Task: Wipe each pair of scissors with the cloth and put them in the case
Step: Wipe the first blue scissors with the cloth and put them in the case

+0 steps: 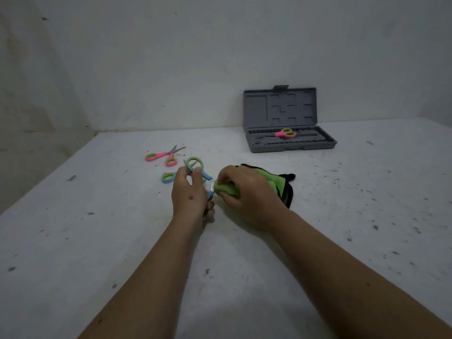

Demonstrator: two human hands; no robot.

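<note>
the left hand (189, 194) gripped the blue scissors (198, 171) by the handle while the right hand (241, 192) bunched the green cloth (226, 189) around the blade, both near the middle of the tabletop (342, 228). a pink pair (162, 155) lay open toward the far left corner, with a second blue pair's handle (168, 177) just beside the left hand. the grey case (291, 143) stood open at the far edge against the wall, another pink pair (285, 133) inside its tray.

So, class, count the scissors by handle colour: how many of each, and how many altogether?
Pink scissors: 2, one on the table at, one in the case at.
Blue scissors: 2, one in the left hand at, one lying behind it.
Total: 4.
</note>
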